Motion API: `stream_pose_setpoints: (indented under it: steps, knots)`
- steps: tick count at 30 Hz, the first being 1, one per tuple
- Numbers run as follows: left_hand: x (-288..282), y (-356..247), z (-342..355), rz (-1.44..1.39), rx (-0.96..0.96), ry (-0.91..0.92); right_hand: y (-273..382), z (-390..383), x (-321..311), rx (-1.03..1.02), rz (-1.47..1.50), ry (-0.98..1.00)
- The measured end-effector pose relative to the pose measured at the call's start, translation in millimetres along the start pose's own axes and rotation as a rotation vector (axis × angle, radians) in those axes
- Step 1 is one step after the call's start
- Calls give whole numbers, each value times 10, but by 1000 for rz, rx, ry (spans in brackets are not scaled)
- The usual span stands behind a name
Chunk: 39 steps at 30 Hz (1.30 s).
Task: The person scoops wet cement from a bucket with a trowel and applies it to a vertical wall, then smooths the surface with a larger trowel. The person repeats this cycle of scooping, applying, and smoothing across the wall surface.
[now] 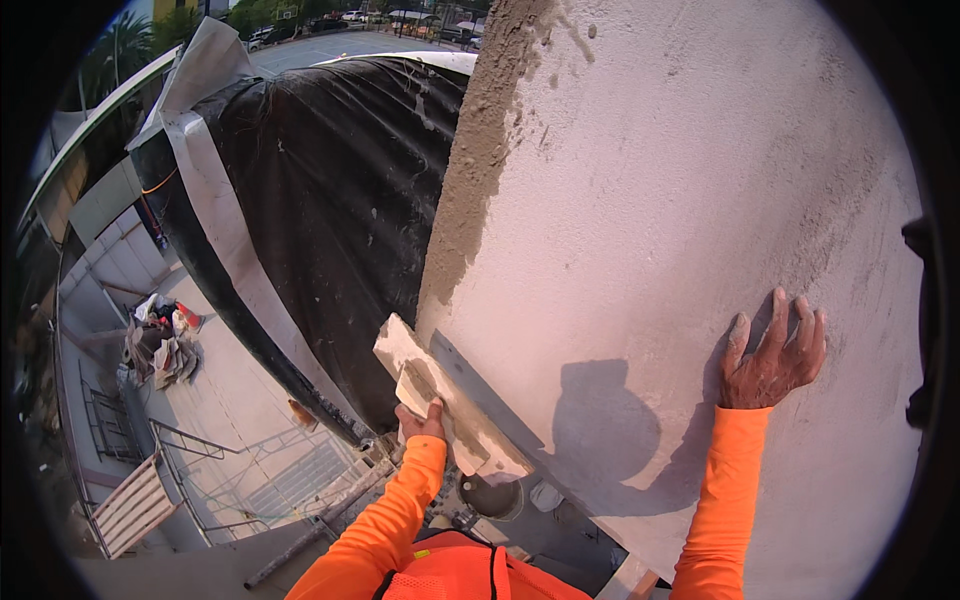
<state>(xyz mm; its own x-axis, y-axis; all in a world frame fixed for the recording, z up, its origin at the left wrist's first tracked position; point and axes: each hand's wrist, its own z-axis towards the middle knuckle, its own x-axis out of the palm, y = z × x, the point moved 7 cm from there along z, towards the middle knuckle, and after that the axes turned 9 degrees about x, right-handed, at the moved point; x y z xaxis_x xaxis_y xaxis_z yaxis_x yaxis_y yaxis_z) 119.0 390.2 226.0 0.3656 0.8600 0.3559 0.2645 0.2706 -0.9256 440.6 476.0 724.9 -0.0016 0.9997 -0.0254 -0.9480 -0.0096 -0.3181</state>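
Note:
My left hand [420, 424] grips the handle of a pale plastering float [402, 350], its board flecked with mortar. The float is tilted at the lower left edge of a light grey plastered wall [640, 210]; whether it touches the wall I cannot tell. Along the wall's left edge runs a rough strip of brown mortar [470, 190]. My right hand [768, 358] rests against the wall at the right, fingers spread and holding nothing. A round shadow falls on the wall between my hands.
Left of the wall hangs a black tarp [330, 180] with a pale border. A bucket [490, 498] stands below the float. Far down at left are a floor with a heap of sacks or cloths [172, 360], an orange cone [188, 316], metal frames and a slatted panel [135, 508].

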Motion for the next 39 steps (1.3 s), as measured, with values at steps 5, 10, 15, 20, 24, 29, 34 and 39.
stream_pose_setpoints:
  steps: [5,10,15,20,24,29,34,39]
  knots:
    - [990,-1545,176,41,404,308,8,6,-14,-10,-22,28]
    - [1697,-3224,592,-3,865,252,31,37,-53,2,-17,13]
    - [2038,-4429,716,-117,1001,135,44,50,-69,14,-12,14]
    - [2860,-5414,229,-57,1059,105,52,32,-60,-12,-22,22]
    - [3292,-5863,-227,109,1111,47,51,25,-50,-21,-46,22]
    - [3482,-5876,171,109,779,166,66,24,-63,-19,-38,17]
    - [3508,-5710,584,87,548,223,71,34,-69,-8,-33,16]
    - [3388,-5394,745,88,397,238,118,42,-64,-37,-53,-1]
